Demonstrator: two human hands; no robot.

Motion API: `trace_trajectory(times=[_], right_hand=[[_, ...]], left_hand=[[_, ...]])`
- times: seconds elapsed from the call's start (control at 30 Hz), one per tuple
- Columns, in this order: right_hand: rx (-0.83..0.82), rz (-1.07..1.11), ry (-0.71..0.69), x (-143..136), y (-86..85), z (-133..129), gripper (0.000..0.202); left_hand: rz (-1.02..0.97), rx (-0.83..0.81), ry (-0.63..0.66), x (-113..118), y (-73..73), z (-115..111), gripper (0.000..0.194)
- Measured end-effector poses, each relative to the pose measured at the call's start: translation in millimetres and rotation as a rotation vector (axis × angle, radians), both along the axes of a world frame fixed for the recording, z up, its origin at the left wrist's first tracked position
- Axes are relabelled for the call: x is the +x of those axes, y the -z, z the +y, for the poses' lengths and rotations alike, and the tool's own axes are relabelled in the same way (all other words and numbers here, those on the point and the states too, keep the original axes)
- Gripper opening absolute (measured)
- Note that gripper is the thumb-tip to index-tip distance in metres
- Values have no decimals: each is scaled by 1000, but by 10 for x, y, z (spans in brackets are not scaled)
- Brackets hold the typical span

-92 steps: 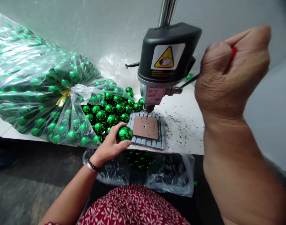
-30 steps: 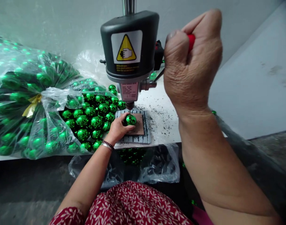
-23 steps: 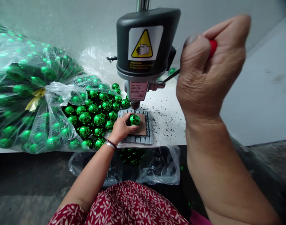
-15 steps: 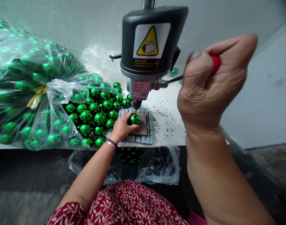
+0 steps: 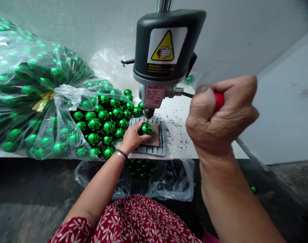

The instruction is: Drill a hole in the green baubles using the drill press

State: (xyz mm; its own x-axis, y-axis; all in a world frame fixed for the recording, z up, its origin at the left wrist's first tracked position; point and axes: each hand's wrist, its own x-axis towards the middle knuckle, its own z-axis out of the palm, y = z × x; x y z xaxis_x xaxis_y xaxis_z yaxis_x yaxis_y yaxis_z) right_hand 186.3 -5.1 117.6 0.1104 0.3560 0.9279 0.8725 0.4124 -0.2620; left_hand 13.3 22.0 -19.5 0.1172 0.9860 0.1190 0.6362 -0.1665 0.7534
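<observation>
My left hand is closed round a shiny green bauble, thumb and fingers on its sides. The bauble rests on a brown square board that lies on the grey slotted base of a bench drill. Right above it is the drill chuck; whether the bit touches the bauble I cannot tell. My right hand makes a fist round the red knob of the drill's feed lever.
Loose green baubles are heaped left of the drill, spilling from a big clear plastic bag. Dark shavings lie scattered on the white table. An opened plastic bag with green baubles hangs below the front edge.
My right hand has come down and slightly left with the lever knob. My left hand keeps the bauble in place on the board. The whole view has shifted slightly.
</observation>
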Motion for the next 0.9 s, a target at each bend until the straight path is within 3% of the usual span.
trace_trajectory(times=[0.2,0.43,0.63,0.8,0.9], right_hand=[[105,45,-42,-16,161,67,13],[209,-19,37,-31,301,85,4],[216,-9,-10,-18,391,101,6],[179,-1,-34,-28,597,12,7],[161,23,-39,-39,534,-6,4]], left_hand=[[1,16,-3,2,12,-6,65],[-2,9,-3,4,-6,-27,67],[24,-18,-26,10,-38,-51,66],[7,1,-36,11,-2,-43,68],[2,19,-23,11,3,-39,65]])
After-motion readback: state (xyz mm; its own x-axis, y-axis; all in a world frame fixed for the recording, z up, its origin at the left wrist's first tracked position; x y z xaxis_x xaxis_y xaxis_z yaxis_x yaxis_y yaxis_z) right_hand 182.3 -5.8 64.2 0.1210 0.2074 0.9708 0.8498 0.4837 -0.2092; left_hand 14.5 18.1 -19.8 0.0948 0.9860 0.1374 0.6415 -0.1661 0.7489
